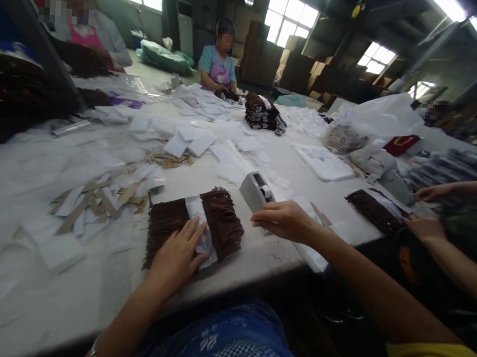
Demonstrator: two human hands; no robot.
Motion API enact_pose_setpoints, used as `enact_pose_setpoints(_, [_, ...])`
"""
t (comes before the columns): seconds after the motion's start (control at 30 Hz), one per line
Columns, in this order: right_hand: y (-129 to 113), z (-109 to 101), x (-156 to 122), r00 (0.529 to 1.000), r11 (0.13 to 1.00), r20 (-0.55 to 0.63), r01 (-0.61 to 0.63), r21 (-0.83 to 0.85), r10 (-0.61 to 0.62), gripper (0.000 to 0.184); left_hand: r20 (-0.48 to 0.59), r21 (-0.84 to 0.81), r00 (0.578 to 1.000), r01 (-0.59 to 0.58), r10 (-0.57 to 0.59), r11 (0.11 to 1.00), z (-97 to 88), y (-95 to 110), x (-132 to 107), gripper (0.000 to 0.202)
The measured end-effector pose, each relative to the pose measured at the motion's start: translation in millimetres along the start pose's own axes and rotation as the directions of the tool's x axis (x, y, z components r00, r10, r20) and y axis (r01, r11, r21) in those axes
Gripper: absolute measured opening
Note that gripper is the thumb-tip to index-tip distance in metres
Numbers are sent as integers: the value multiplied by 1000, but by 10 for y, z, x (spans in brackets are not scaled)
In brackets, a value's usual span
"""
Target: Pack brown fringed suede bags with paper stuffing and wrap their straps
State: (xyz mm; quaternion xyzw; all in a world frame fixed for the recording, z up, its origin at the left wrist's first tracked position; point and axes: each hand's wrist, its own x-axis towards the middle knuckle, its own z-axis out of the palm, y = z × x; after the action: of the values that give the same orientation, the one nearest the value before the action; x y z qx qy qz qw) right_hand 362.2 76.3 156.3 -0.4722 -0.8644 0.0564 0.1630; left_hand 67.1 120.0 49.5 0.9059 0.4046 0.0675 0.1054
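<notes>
A bundle of brown gathered fabric (224,220) lies flat on the table in front of me, a white paper band (197,208) across its middle. My left hand (181,250) rests on the band and the fabric beside it, its fingers stretched out. Just right of the bundle stands a grey tape dispenser (256,190). At its near end is my right hand (284,219), thumb and fingers pinched together. Anything between those fingertips is too small or hidden to make out.
Paper and cardboard strips (97,200) are strewn at left, with white cards (190,141) beyond them. A stack of brown bundles (261,113) stands farther back. At right, a co-worker's hands (426,225) are by another banded brown bundle (375,209). Other people stand across the table.
</notes>
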Motion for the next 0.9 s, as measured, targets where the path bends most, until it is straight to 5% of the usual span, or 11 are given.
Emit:
enact_pose_setpoints(0.17, [5, 198, 1089, 922, 957, 257, 286, 49, -288, 18, 69, -36, 997, 47, -44, 998, -73, 49, 6, 71])
enact_pose_setpoints(0.4, [196, 701, 2132, 740, 922, 565, 371, 110, -365, 22, 116, -91, 990, 86, -75, 992, -68, 46, 49, 77])
enact_pose_setpoints(0.63, [283, 1031, 2560, 597, 884, 726, 467, 33, -342, 30, 86, -139, 993, 86, -75, 986, 49, 0, 62, 77])
enact_pose_setpoints(0.77, [348, 1116, 2688, 606, 882, 756, 464, -82, -249, 49, 82, -141, 994, 79, -68, 987, 90, -8, 66, 76])
enact_pose_setpoints(0.9, [578, 1163, 2811, 609, 957, 789, 267, -111, -78, 48, 67, -125, 995, 80, -72, 989, 88, -5, 62, 77])
